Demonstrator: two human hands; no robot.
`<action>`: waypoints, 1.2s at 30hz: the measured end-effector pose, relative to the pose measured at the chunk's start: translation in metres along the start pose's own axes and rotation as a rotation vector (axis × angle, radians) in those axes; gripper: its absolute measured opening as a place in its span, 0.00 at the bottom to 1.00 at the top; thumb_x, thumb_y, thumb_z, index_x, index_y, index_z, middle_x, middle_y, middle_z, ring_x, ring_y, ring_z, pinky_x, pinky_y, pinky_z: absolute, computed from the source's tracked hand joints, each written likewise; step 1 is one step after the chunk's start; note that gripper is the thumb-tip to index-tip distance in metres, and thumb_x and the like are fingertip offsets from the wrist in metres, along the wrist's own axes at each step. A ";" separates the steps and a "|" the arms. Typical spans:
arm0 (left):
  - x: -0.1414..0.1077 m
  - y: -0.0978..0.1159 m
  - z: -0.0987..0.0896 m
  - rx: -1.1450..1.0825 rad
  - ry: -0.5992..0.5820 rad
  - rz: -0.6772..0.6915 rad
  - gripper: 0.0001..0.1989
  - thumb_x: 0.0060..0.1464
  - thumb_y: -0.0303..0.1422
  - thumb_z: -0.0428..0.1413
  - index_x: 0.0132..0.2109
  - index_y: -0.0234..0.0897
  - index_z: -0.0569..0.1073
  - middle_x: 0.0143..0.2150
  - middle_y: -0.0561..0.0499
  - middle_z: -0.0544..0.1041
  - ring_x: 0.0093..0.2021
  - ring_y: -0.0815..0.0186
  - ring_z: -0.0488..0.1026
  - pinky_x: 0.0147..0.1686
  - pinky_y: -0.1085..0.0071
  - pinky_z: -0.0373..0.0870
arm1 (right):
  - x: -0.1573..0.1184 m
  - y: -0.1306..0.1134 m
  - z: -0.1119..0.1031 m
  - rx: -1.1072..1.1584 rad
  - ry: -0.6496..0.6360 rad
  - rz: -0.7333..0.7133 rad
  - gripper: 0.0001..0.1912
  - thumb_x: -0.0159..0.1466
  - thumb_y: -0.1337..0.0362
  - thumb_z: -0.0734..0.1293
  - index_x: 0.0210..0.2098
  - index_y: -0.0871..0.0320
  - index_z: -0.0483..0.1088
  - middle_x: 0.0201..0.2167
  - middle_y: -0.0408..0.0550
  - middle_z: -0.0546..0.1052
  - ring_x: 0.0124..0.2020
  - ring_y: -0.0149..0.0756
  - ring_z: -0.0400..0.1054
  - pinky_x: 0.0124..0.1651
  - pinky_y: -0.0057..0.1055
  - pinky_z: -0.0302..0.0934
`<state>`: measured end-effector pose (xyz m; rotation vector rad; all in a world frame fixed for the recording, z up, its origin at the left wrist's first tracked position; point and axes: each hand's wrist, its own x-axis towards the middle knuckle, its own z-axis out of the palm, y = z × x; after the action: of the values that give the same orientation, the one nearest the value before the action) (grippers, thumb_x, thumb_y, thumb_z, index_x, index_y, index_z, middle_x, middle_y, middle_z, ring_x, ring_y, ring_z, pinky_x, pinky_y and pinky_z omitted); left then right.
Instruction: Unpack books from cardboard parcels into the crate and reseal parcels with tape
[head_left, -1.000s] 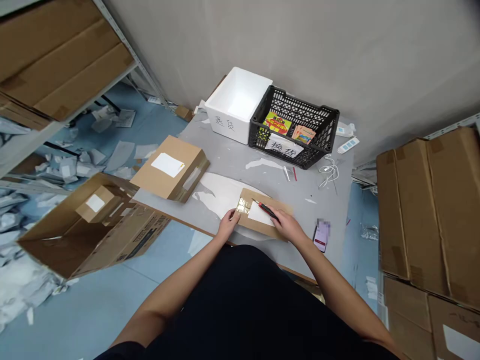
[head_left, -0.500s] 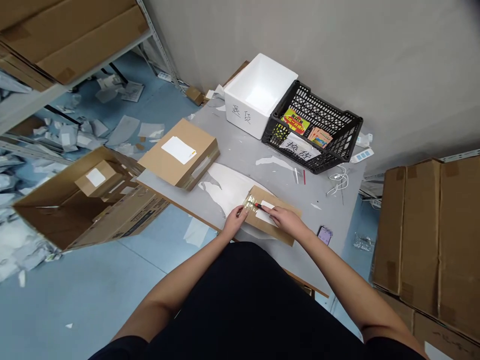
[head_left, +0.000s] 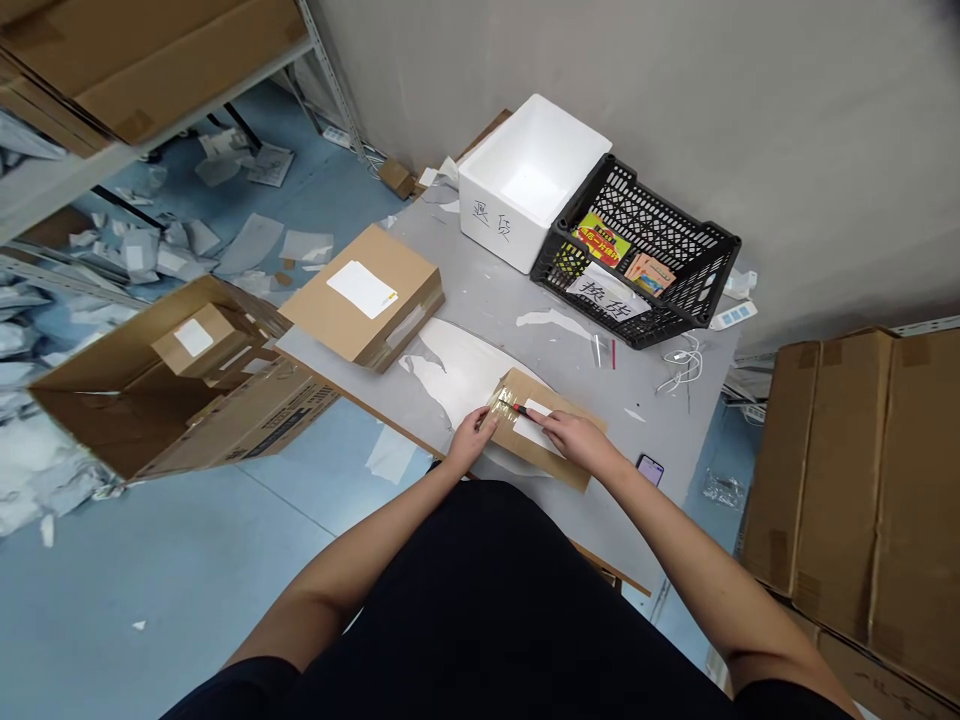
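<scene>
A flat brown cardboard package (head_left: 561, 455) lies on the grey table near its front edge, with a white label and shiny clear tape at its left end. Gripping the package's left end is my left hand (head_left: 473, 438), its fingers closed on the edge. My right hand (head_left: 574, 436) is closed round a slim red and black tool (head_left: 517, 407), whose tip touches the taped part. Part of the label is hidden under the right hand. Left of the package, a thicker brown box (head_left: 364, 295) with a white label rests on the table.
A white foam box (head_left: 499, 225) and a black crate (head_left: 637, 250) with colourful packs stand at the table's back. A phone (head_left: 650, 469) lies at right, near a white cable (head_left: 684, 365). An open carton (head_left: 247, 425) stands left; large cartons (head_left: 840, 470) are stacked right.
The view has shifted slightly. The tool is still in my right hand at the tape, and my left hand still holds the package end.
</scene>
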<state>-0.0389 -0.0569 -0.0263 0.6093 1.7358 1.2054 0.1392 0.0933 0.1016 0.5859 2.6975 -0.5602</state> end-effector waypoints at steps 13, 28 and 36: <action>-0.001 -0.001 0.001 -0.002 0.002 0.023 0.23 0.57 0.46 0.55 0.55 0.39 0.72 0.54 0.45 0.76 0.54 0.56 0.72 0.56 0.60 0.65 | 0.003 -0.004 0.003 -0.133 -0.062 0.032 0.30 0.70 0.67 0.56 0.70 0.42 0.49 0.41 0.50 0.75 0.36 0.37 0.70 0.36 0.28 0.57; -0.003 0.001 0.001 0.065 0.015 0.010 0.23 0.58 0.46 0.53 0.55 0.39 0.72 0.55 0.45 0.76 0.55 0.54 0.72 0.56 0.60 0.66 | 0.003 0.006 0.010 -0.112 -0.028 0.016 0.30 0.70 0.67 0.56 0.69 0.42 0.51 0.38 0.50 0.75 0.34 0.37 0.70 0.36 0.28 0.57; -0.003 -0.001 0.002 0.065 0.025 0.001 0.23 0.58 0.46 0.54 0.56 0.39 0.72 0.55 0.45 0.76 0.56 0.54 0.71 0.57 0.59 0.65 | -0.005 0.011 0.015 -0.148 -0.038 0.012 0.30 0.70 0.67 0.56 0.69 0.40 0.51 0.39 0.50 0.74 0.35 0.38 0.70 0.36 0.29 0.57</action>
<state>-0.0354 -0.0590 -0.0261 0.6361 1.8018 1.1653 0.1520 0.0938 0.0870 0.5455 2.6691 -0.3613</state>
